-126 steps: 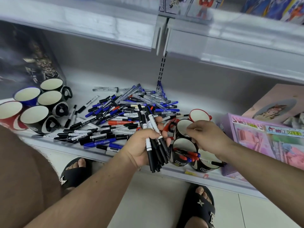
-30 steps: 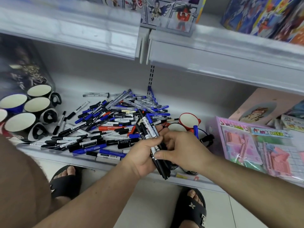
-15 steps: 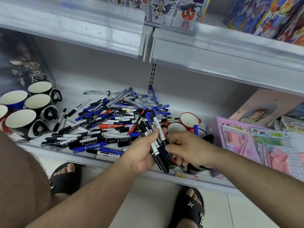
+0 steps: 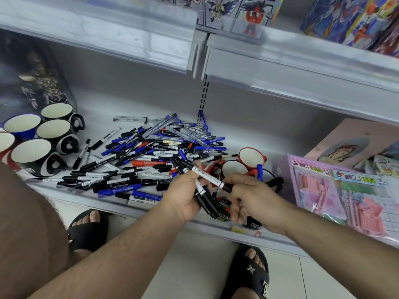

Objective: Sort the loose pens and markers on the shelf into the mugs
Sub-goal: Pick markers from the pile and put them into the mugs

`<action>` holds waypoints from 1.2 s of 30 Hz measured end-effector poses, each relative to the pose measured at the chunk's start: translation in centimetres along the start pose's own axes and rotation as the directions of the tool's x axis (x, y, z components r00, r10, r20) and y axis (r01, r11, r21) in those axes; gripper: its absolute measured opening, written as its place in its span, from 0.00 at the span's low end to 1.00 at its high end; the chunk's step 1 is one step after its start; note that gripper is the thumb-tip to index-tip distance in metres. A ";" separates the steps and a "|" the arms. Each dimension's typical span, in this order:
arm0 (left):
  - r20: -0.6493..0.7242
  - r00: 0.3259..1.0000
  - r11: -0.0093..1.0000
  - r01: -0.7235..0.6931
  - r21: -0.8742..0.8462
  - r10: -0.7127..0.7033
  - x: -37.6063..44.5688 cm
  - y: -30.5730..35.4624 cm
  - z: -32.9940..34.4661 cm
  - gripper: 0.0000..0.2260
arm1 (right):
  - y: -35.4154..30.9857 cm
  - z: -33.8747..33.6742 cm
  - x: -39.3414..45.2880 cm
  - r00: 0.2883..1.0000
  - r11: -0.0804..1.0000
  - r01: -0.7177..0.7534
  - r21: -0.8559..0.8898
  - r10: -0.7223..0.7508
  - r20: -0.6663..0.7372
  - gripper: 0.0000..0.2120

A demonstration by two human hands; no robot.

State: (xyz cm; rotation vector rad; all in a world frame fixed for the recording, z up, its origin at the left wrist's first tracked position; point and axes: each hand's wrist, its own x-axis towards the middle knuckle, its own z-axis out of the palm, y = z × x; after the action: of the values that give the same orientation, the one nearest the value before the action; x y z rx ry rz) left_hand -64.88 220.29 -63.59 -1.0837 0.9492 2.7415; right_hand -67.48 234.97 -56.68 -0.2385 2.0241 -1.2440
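One black marker (image 4: 208,176) is now drawn sideways out of the bundle (image 4: 206,198), pinched at its cap end by the right hand (image 4: 253,201); half a second earlier that hand was only closing on the bundle. The left hand (image 4: 183,196) stays clamped round the remaining black markers. The marker is judged bound for the mugs (image 4: 234,168) just behind the hands, partly hidden. A large loose pile (image 4: 151,156) is left on the shelf (image 4: 103,201); five empty mugs (image 4: 32,151) stand at far left. Pink packs (image 4: 336,197) crowd the right side.
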 end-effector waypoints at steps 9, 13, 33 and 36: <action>-0.021 0.997 0.996 -0.072 0.052 0.073 -0.6 0.2 0.9 0.14 | 1.2 2.5 0.4 0.995 0.936 0.097 -0.339 -0.102 0.003 0.06; 0.008 0.996 0.995 -0.086 0.053 0.085 -1.2 0.2 1.1 0.16 | 1.5 2.2 0.7 0.997 0.940 0.071 -0.334 -0.064 0.030 0.04; 0.158 0.987 0.989 0.060 -0.132 -0.039 0.1 -0.1 0.1 0.13 | 3.7 -11.3 0.5 0.908 0.932 -0.294 0.211 0.203 0.367 0.15; 0.162 0.983 0.993 0.096 -0.065 -0.084 0.0 -0.3 0.0 0.11 | 3.5 -14.4 -0.4 0.923 0.937 -0.350 0.004 0.344 0.175 0.05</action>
State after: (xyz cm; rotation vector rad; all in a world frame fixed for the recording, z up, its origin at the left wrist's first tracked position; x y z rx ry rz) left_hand -64.84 220.54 -63.76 -0.8771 0.7655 2.7579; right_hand -76.17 246.98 -55.64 0.0321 1.7988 -0.9982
